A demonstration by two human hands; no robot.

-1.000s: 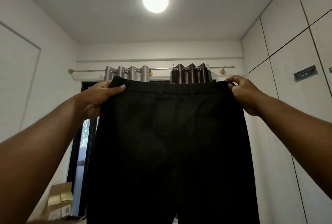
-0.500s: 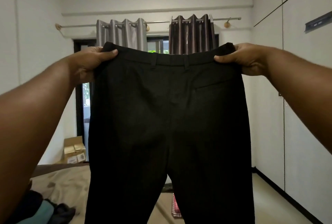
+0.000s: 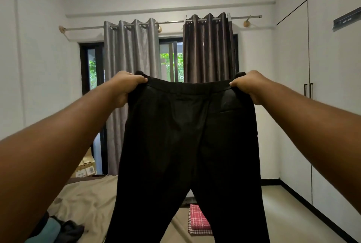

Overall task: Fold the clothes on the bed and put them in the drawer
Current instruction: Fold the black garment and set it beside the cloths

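Trousers, black, held up at arm's length over the bed, as seen from the head camera.

At 9 o'clock of the garment, the left hand has its fingers curled over the left corner of the waistband, clamping the cloth tightly against the palm. The trousers hang in mid-air at the centre of the view. Their waistband is nearly level, a back pocket faces us, and the legs drop toward 6 o'clock, parting below the crotch. At 3 o'clock, the right hand grips the opposite corner in the same way, fingers wrapped over the top edge.

We judge the cloth light, soft and limp. It drapes without holding a shape, so it will sag wherever it is unsupported, but it is unlikely to slip from a firm pinch. The waistband is the thickest and stiffest part and so the soundest hold. For a lengthwise fold we would bring its two corners together.

At 7 o'clock, a heap of dark clothes on the bed is cropped, and we cannot count its pieces. At 6 o'clock, both hems are cut off by the lower edge, and the trousers screen much of the bed. At 3 o'clock stands a white wardrobe; we can make out no drawer.
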